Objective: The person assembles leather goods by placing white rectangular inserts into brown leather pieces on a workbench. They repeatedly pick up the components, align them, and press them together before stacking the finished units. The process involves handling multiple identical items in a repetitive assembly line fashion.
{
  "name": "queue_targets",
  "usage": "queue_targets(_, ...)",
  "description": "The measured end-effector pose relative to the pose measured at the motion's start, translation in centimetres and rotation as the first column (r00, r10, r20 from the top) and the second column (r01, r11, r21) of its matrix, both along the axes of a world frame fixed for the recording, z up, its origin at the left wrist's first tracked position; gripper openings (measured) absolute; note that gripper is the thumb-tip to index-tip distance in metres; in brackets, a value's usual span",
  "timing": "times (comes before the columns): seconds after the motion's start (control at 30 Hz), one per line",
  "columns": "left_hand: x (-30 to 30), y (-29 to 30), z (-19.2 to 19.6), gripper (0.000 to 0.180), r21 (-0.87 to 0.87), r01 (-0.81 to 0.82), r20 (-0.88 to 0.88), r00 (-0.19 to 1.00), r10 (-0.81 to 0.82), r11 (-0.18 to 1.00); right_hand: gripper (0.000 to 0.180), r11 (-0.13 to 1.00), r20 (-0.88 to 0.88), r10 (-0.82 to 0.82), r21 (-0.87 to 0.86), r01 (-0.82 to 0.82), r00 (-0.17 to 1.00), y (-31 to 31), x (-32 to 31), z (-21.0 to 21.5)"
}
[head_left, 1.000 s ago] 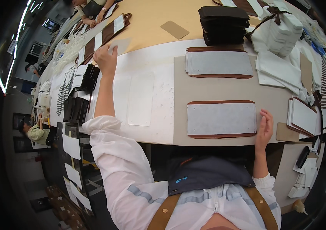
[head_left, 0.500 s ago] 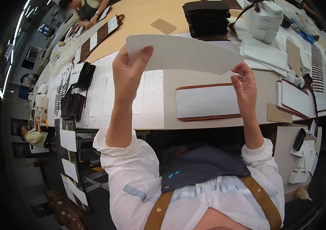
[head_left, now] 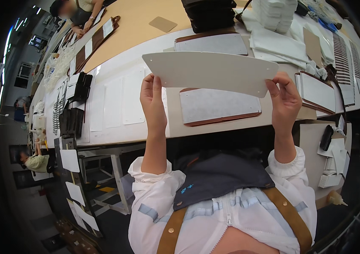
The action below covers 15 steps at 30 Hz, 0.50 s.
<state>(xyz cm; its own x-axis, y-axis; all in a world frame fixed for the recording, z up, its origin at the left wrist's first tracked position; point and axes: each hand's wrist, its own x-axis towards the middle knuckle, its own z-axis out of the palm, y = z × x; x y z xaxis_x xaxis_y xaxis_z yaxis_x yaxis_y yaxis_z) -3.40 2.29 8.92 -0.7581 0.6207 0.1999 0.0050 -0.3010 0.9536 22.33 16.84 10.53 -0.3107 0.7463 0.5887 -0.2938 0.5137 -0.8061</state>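
I hold a long, stiff white panel [head_left: 210, 72] with rounded corners and small holes near its ends up in front of me, above the workbench. My left hand [head_left: 152, 101] pinches its lower left corner and my right hand [head_left: 285, 99] pinches its lower right end. Under the raised panel, on the white workbench [head_left: 129, 131], lies a grey felt-like piece on a brown leather backing [head_left: 219, 106]. A second such grey and brown piece [head_left: 211, 43] lies farther back.
White flat panels [head_left: 123, 101] lie left on the bench, beside black stacked pieces [head_left: 73, 120]. A black stack [head_left: 209, 15] and white folded stacks [head_left: 275, 15] sit at the back, another leather-backed piece [head_left: 317, 91] right. A person [head_left: 78, 12] works far left; another person [head_left: 34, 161] sits below.
One second ago my left hand reached far left and my right rested by the near grey piece. Both hands have since lifted the white panel and brought it closer, level before me.
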Motion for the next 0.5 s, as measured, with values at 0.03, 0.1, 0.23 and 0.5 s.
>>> queue_targets(0.03, 0.2, -0.2, -0.5, 0.027, -0.032, -0.051, -0.066, 0.997, 0.049, 0.998, 0.009, 1.000, 0.008, 0.008, -0.018, -0.007, 1.000, 0.1, 0.2, -0.2)
queue_targets(0.1, 0.4, -0.8, -1.4, 0.027, -0.088, -0.104, -0.145, 0.985, 0.090, 0.991, 0.011, 0.998, 0.033, 0.017, -0.062, -0.015, 0.999, 0.2, 0.6, -0.7)
queue_targets(0.23, 0.6, -2.2, -3.1, 0.037, -0.228, -0.127, -0.200, 0.976, 0.081, 0.965, 0.022, 0.967, 0.086, -0.019, -0.251, 0.040, 0.996, 0.2, 1.1, -2.3)
queue_targets(0.5, 2.9, -4.7, -7.1, 0.030, -0.466, -0.112, -0.335, 0.940, -0.058, 0.878, 0.034, 0.896, 0.358, 0.042, -0.427, 0.123, 0.933, 0.4, 1.7, -8.9)
